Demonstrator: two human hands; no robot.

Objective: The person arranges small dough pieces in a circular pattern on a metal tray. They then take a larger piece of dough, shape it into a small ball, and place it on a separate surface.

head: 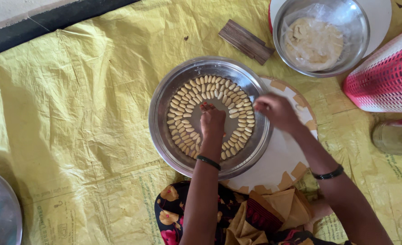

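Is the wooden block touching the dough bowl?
Apart. The head view shows yellow sheet between the wooden block and the dough bowl; the block's right end stops short of the bowl's rim.

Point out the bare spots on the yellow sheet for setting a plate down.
Widest free patch: yellow sheet left of the tray, up to the black strip. Right side is crowded: bowl, pink basket, steel cup, board. Left hand fills the tray's middle.

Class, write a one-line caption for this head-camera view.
Two hands arrange small dough pieces in rings on a steel plate.
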